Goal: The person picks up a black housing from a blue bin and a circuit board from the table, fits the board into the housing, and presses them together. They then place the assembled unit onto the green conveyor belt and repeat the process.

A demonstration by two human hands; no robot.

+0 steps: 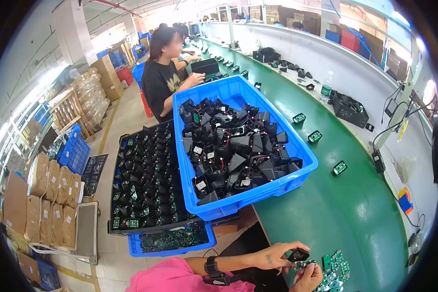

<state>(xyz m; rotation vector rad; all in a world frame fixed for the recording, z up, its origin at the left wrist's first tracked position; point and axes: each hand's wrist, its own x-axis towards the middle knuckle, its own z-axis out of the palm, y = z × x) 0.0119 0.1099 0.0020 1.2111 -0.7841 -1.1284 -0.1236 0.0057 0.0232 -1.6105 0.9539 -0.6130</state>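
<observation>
At the near edge of the green bench, my left hand (276, 255) grips a small black plastic housing (299, 254). Close below it, my right hand (308, 278) pinches a green circuit board (304, 264) between thumb and finger. Board and housing are nearly together; whether they touch, I cannot tell. A loose pile of green circuit boards (339, 262) lies on the bench just right of my hands. Ahead of them stands a big blue bin (248, 207), heaped with black housings (238, 160) that have red wires.
Left of the bin, a black tray (151, 228) holds rows of housings with boards; a blue crate (173, 250) of boards sits beneath. Several assembled units (339, 168) lie along the green bench (365, 204). A co-worker (163, 73) sits beyond. A bottle (326, 86) stands on the right ledge.
</observation>
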